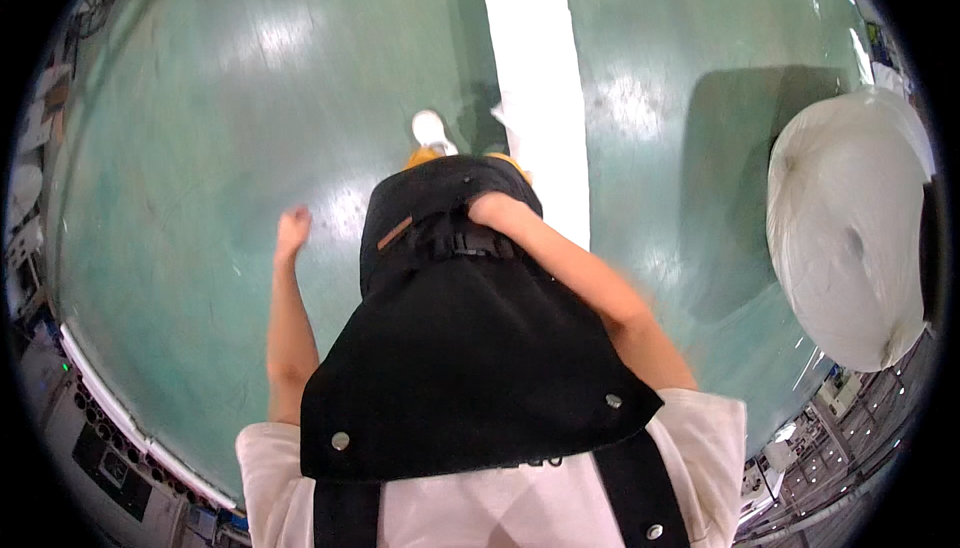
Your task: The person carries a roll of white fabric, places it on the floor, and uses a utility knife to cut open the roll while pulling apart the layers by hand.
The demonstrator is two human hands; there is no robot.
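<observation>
The black apron (470, 348) hangs down the person's front, and the right hand (487, 210) rests on its upper fold, just above a black strap buckle (462, 244); the fingers curl down into the cloth, so whether they pinch it or only press on it cannot be told. The left hand (292, 228) hangs free beside the apron, apart from it, fingers curled into a loose fist with nothing in them. The apron is matte, heavy cloth with small metal snaps (340, 440) near its lower corners, worn over a white shirt (470, 508). Beyond the right fingers a white shoe (430, 130) stands on a glossy green floor (200, 148), with a broad white floor stripe (535, 98) just beside it. Well off to the right sits a bulging white plastic sack (850, 238).
</observation>
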